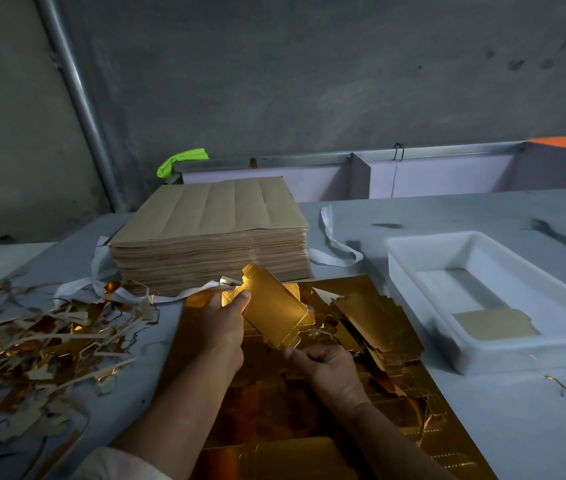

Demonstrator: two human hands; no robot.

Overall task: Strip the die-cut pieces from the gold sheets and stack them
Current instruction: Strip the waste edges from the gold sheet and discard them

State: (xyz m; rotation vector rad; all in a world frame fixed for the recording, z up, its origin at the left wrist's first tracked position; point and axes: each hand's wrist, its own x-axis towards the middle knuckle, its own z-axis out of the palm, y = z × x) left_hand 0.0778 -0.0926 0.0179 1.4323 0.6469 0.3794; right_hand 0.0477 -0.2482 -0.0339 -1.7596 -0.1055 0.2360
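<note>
reaches up from the bottom edge of the frame with both bare forearms, angled toward each other. grips the upper-left end of a gold die-cut piece (279,311) in the left hand (222,322), thumb pressed on its face. pinches the piece's lower edge with the right hand (326,370), fingers curled in. holds it tilted at frame centre, just above the gold sheets (309,455) on the grey table (534,427). shows a loose pile of stripped pieces (382,323) just right of the hands, a white tray (420,299) at right with one tan piece (496,325) inside, a tall brown stack (215,230) behind, trimmings (32,348) heaped at left.
</note>
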